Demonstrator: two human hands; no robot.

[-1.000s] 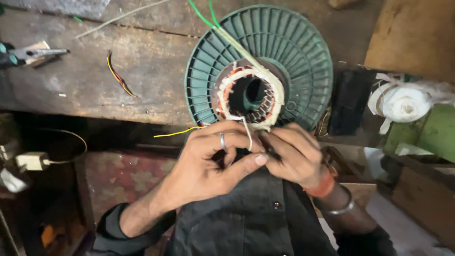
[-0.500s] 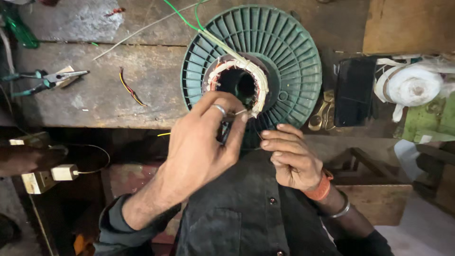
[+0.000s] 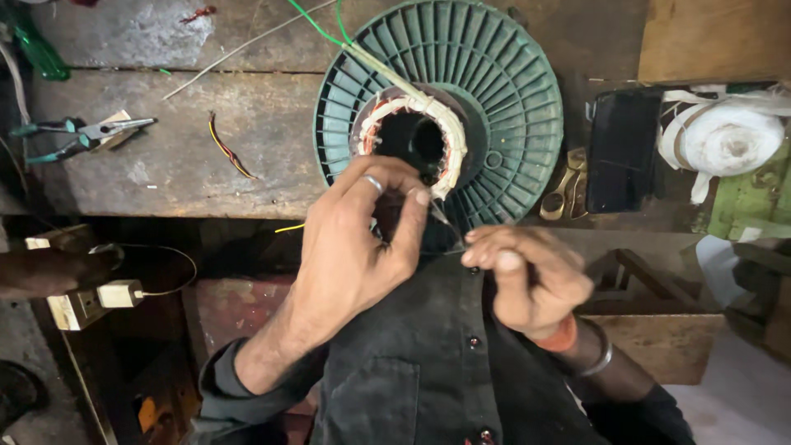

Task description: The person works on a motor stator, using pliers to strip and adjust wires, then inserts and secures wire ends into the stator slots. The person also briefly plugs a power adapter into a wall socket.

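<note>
A round green finned motor body (image 3: 503,99) rests on the worn wooden bench. At its centre is a copper winding wrapped in white tape (image 3: 449,136). My left hand (image 3: 362,239), a ring on one finger, pinches at the winding's near edge. My right hand (image 3: 527,268) sits just to the right, below the motor, fingers pinched on a thin thread or tool (image 3: 445,221) that runs up toward my left fingertips. Green and white leads (image 3: 346,41) trail off the winding to the upper left.
Pliers (image 3: 78,136) lie at the bench's left, with a short red-yellow wire scrap (image 3: 227,148) nearby. A black box (image 3: 622,148), scissors (image 3: 564,189) and a roll of white tape (image 3: 725,136) sit at the right. A white plug (image 3: 115,292) hangs below left.
My hands have drawn apart: the left has risen to the winding's edge, the right has shifted right and lower. The view has drifted slightly.
</note>
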